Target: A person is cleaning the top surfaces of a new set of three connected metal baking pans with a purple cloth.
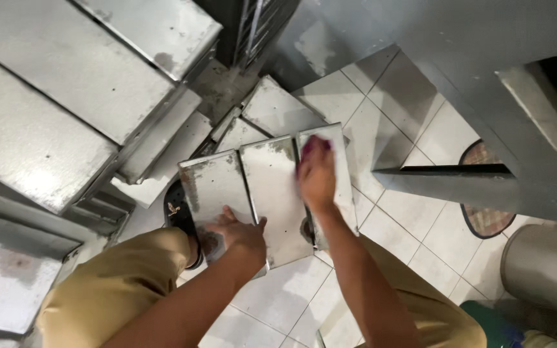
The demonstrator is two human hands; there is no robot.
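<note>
Hands are working a ridged metal tray (272, 200) over the tiled floor (414, 238): left hand (236, 233) gripping its near edge, right hand (316, 173) pressing a purple cloth (320, 145) onto it.

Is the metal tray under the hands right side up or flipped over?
Cannot tell for sure. The three-section metal tray is tilted against the knees; left hand steadies its lower edge, right hand presses a purple pad on it.
</note>
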